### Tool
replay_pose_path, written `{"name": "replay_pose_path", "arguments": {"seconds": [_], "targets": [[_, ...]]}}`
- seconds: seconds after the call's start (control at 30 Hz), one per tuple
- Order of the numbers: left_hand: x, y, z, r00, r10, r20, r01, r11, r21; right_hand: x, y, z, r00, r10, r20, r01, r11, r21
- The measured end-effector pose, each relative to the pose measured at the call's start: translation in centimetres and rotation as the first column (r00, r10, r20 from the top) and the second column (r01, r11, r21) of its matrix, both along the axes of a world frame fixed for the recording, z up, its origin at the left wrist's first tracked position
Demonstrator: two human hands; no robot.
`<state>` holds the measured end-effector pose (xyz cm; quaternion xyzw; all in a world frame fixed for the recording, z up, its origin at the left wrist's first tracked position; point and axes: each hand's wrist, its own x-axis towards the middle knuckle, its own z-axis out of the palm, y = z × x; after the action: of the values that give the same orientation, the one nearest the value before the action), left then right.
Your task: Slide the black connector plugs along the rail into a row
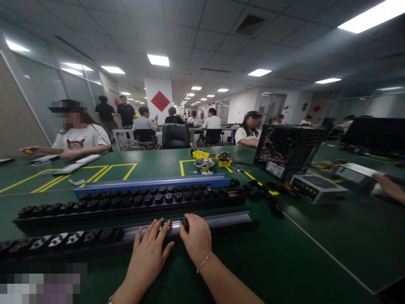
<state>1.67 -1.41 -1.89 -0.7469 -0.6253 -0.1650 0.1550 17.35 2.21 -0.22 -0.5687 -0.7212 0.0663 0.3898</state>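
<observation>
A long black rail point(221, 223) with a bright metal channel lies across the green table in front of me. Black socket-like modules point(75, 238) sit in a row in its left part. My left hand point(151, 249) rests on the middle of this rail, palm down, its fingers spread. Just to the right, the fingers of my right hand point(198, 236) are closed on a small black module point(184, 223) at the channel. My fingers cover much of that piece. Behind lies a second black rail point(133, 213) filled with similar modules, and beyond it a blue rail point(152, 184).
Loose black modules point(274, 204) lie to the right of the rails. Farther back are a metal bowl point(204, 163), yellow bins point(201, 154), an opened computer case point(286, 152) and a power supply point(318, 188). A co-worker's hand point(390, 188) touches another grey box point(354, 172).
</observation>
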Motion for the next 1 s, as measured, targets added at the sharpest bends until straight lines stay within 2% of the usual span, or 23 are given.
{"name": "replay_pose_path", "arguments": {"seconds": [0.7, 1.0], "targets": [[0.2, 0.0, 0.7, 1.0, 0.012, -0.015, -0.012, 1.0, -0.012, 1.5, 0.0, 0.5, 0.997, -0.054, 0.057, 0.054, 0.999, -0.001], [0.3, 0.0, 0.8, 1.0, 0.016, -0.014, -0.016, 1.0, -0.014, 2.0, 0.2, 0.7, 0.996, -0.013, 0.092, 0.013, 1.0, -0.002]]}}
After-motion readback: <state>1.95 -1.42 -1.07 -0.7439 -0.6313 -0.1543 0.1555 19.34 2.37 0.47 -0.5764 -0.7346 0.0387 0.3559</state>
